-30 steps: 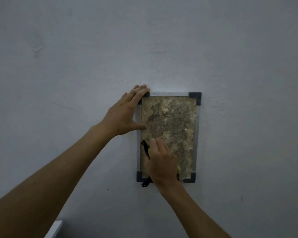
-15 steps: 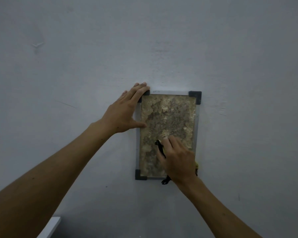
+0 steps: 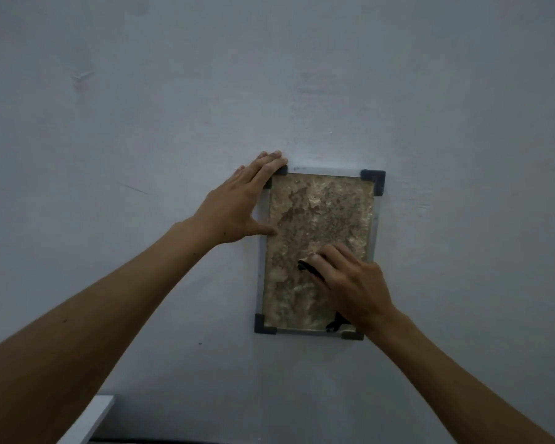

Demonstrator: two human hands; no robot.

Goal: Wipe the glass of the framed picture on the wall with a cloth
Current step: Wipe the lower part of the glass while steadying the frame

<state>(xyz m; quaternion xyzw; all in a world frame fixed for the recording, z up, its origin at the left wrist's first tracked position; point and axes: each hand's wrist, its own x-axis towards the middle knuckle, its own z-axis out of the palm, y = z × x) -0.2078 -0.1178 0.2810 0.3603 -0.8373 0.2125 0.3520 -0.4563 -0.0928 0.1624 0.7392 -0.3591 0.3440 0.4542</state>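
You're mid-wipe: right hand [image 3: 353, 283] grips the cloth [image 3: 308, 267] on the lower glass [image 3: 318, 213], left hand [image 3: 237, 206] open, flat on the frame [image 3: 374, 181]; top seems left

Framed picture [image 3: 318, 219] hangs upright on the wall, mottled brown under glass, pale frame, dark corner caps; dark cloth [image 3: 308, 267] presses its lower glass

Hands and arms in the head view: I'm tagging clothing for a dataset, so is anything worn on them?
Nothing is worn. The left hand and right hand have no gloves, rings or watches, and both forearms are bare, with no sleeves in view.
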